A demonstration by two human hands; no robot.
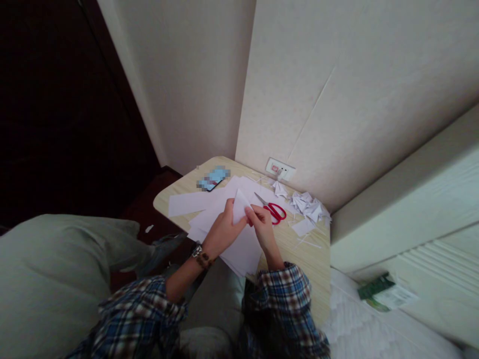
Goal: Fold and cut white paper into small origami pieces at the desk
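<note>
My left hand [223,230] and my right hand [262,224] both pinch a small folded piece of white paper [240,205], held just above a loose stack of white sheets [243,252] on a small light-wood table [314,259]. The fingers of both hands are closed on the paper's edges. A watch and a bead bracelet sit on my left wrist. Red-handled scissors [275,210] lie on the sheets just right of my right hand.
A pile of small folded paper pieces [310,205] and thin paper strips lies at the table's far right. A phone [213,179] rests at the far left corner. A wall socket [280,169] sits behind. A grey cushion [56,279] is left, a bed [374,324] right.
</note>
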